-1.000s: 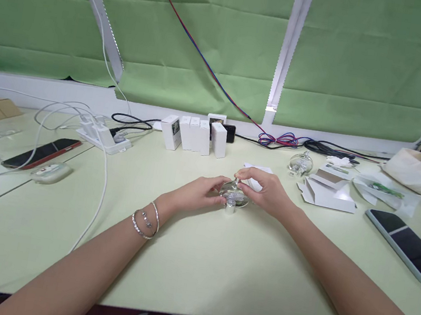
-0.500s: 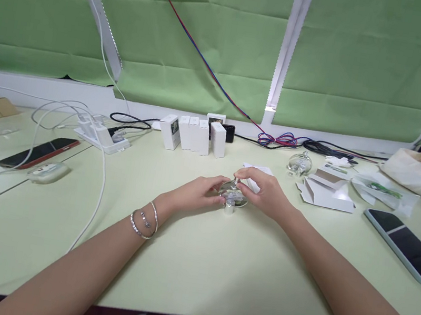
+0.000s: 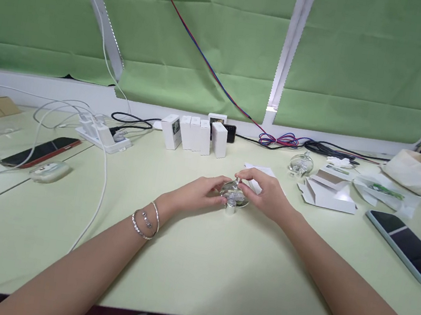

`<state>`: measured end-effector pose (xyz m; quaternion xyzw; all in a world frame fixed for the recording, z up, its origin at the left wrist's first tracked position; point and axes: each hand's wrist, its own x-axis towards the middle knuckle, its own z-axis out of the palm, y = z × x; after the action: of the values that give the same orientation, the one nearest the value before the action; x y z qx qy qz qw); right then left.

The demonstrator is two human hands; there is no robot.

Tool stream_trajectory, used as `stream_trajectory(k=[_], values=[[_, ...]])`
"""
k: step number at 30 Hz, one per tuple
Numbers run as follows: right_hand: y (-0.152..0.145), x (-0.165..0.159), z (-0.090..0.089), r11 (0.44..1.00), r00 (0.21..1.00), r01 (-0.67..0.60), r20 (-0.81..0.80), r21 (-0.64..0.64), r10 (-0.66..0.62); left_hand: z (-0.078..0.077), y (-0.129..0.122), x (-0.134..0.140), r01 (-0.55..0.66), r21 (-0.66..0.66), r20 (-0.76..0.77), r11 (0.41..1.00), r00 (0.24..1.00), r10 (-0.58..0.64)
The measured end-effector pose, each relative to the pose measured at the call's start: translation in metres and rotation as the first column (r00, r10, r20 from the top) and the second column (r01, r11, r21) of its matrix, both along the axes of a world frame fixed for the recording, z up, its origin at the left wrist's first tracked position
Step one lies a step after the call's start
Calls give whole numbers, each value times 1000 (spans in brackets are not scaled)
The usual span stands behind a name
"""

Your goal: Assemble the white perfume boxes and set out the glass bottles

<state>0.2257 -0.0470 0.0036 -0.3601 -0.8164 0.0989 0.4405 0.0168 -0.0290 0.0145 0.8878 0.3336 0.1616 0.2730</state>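
A small round clear glass vessel [image 3: 239, 196] with a narrow neck on top rests on the table between my hands. My left hand [image 3: 207, 193] grips its left side between thumb and fingers. At the top, the thumb and forefinger of my right hand [image 3: 261, 189] pinch the neck, hiding part of it. A short clear or silvery cylinder [image 3: 230, 207] shows at the vessel's near side; whether it is attached I cannot tell. Behind my right hand lies a white paper sheet [image 3: 258, 169]. A similar round glass vessel [image 3: 300, 164] stands farther back on the right.
Several small white boxes [image 3: 194, 134] stand at the back. An opened white carton [image 3: 328, 193], a plastic bag with green contents [image 3: 384, 191] and a phone [image 3: 407, 250] lie right. Left are a power strip [image 3: 104, 138], a white cable [image 3: 104, 178] and another phone [image 3: 41, 152].
The whole view has shifted very slightly. Both hands keep the same hold on the glass vessel, with no other visible change.
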Motion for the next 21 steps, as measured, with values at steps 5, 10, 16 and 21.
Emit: stream_trajectory(k=[5, 10, 16, 21], values=[[0, 0, 0, 1000, 999, -12, -32, -14, 12, 1, 0, 0, -5, 9, -5, 1000, 1000, 5], [0, 0, 0, 999, 999, -22, -46, -27, 21, 1, -1, 0, 2, 4, 5, 1000, 1000, -2], [0, 0, 2, 999, 999, -23, -42, -49, 21, 0, 0, 0, 2, 0, -5, 1000, 1000, -2], [1, 1, 3, 999, 999, -17, -32, -43, 15, 1, 0, 0, 0, 1, -1, 1000, 1000, 0]])
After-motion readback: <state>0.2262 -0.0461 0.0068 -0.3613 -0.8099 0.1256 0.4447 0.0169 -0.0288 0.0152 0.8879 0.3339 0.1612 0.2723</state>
